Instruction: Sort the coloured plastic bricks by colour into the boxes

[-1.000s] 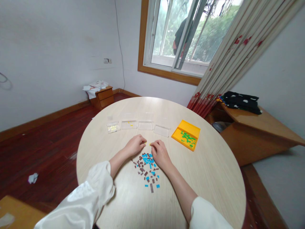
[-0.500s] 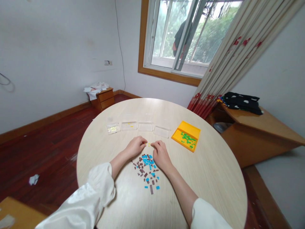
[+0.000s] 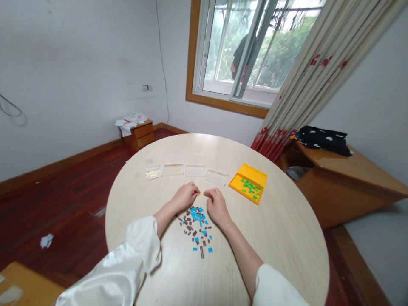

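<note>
Since the frame half a second ago, the left hand [image 3: 187, 195] has shifted to the right, and its fingertips are now at the yellow bits [image 3: 199, 194] that lay between the two hands. Its thumb and forefinger are nearly together there; the bits are too small to tell whether it has hold of one or only touches it. The right hand [image 3: 218, 205] rests just across from it, loosely curled, forefinger pointing at the bits, a small gap short of them; nothing shows in its grasp, and how far its thumb stands off is unclear. The bits are near the middle of the table [image 3: 270, 242], just beyond a loose scatter of blue bricks [image 3: 196, 215] and brown bricks [image 3: 194, 233]. Farther off stands a row of four clear boxes [image 3: 194, 171]; the leftmost holds pale yellow pieces, the next a few yellow ones. Right of the row, an open orange case [image 3: 255, 173] holds green bricks [image 3: 251, 185].
</note>
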A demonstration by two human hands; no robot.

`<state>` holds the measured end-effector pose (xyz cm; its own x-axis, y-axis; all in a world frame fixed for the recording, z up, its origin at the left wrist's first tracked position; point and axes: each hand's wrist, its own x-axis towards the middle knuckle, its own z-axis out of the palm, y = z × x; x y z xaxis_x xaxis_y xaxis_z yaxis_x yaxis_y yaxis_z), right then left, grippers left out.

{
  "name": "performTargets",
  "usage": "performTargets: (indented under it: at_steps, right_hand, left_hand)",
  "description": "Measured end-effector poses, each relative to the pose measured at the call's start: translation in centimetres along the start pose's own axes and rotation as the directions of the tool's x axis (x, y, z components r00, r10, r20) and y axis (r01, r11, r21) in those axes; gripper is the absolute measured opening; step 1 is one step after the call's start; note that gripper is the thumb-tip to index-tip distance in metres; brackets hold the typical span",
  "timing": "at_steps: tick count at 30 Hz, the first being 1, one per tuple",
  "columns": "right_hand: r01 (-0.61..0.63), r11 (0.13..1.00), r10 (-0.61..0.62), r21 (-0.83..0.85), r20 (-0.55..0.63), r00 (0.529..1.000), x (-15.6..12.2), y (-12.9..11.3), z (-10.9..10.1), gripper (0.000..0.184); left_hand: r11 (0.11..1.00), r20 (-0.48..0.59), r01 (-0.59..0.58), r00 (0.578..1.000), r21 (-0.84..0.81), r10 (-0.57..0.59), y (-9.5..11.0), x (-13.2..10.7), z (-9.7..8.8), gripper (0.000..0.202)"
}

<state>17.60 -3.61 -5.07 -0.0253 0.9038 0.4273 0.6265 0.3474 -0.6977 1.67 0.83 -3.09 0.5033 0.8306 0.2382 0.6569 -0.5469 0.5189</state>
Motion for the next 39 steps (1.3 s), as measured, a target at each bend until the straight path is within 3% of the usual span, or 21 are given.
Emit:
performTargets:
  at_steps: [5, 8, 11, 14, 17, 23, 26, 28, 31, 33, 35, 39]
  right_hand:
    - [0.001, 1.000, -0.001, 0.018, -0.018, 1.000, 0.0, 0.1, 0.0, 0.038]
    - [-0.004, 1.000, 0.005, 0.020, -0.020, 1.000, 0.0, 0.2, 0.1, 0.037]
    - [-0.015, 1.000, 0.015, 0.022, -0.015, 1.000, 0.0, 0.2, 0.0, 0.036]
    - [-0.015, 0.999, 0.016, 0.039, -0.014, 1.000, 0.1, 0.2, 0.0, 0.035]
    - [-0.018, 0.998, 0.020, 0.060, -0.026, 0.999, 0.1, 0.2, -0.1, 0.034]
    - [-0.019, 0.998, 0.021, 0.054, -0.039, 0.999, 0.1, 0.0, -0.1, 0.034]
    - [-0.019, 0.998, 0.021, 0.056, -0.033, 0.999, 0.1, -0.1, -0.2, 0.033]
    - [-0.020, 0.998, 0.022, 0.062, -0.034, 0.999, 0.2, 0.0, -0.2, 0.033]
    - [-0.021, 0.997, 0.025, 0.078, -0.047, 0.999, 0.3, 0.0, -0.2, 0.033]
    - [-0.026, 0.996, 0.031, 0.084, -0.053, 0.998, 0.3, 0.1, -0.2, 0.032]
    - [-0.033, 0.996, 0.038, 0.087, -0.054, 0.998, 0.4, 0.1, -0.1, 0.032]
    - [-0.044, 0.995, 0.049, 0.088, -0.050, 0.998, 0.4, 0.0, -0.2, 0.032]
  left_hand:
    - [1.000, -0.052, -0.006, 0.999, 0.024, 0.007, -0.3, 0.0, 0.2, 0.016]
    - [0.997, -0.217, 0.066, 0.974, -0.032, -0.071, -1.5, 0.3, -1.0, 0.016]
    - [0.982, -0.442, 0.175, 0.877, -0.071, -0.188, -3.7, 0.8, -3.1, 0.016]
    - [0.953, -0.581, 0.284, 0.760, -0.107, -0.292, -6.1, 1.2, -4.9, 0.016]
    - [0.937, -0.608, 0.334, 0.724, -0.103, -0.325, -8.0, 1.6, -5.5, 0.017]
    - [0.941, -0.588, 0.332, 0.748, -0.071, -0.308, -9.3, 2.3, -5.1, 0.020]
    - [0.958, -0.613, 0.286, 0.753, -0.025, -0.240, -9.1, 2.2, -4.9, 0.023]
    - [0.972, -0.593, 0.233, 0.783, 0.001, -0.187, -8.5, 2.0, -4.7, 0.020]
    - [0.995, -0.434, 0.101, 0.897, 0.021, -0.082, -6.7, 1.5, -4.0, 0.016]
    - [1.000, -0.234, -0.019, 0.972, 0.025, 0.024, -5.2, 1.1, -3.3, 0.015]
    - [0.996, -0.077, -0.091, 0.993, 0.006, 0.092, -3.8, 0.9, -2.7, 0.015]
    - [0.992, 0.056, -0.126, 0.990, -0.027, 0.127, -2.4, 0.7, -2.2, 0.015]
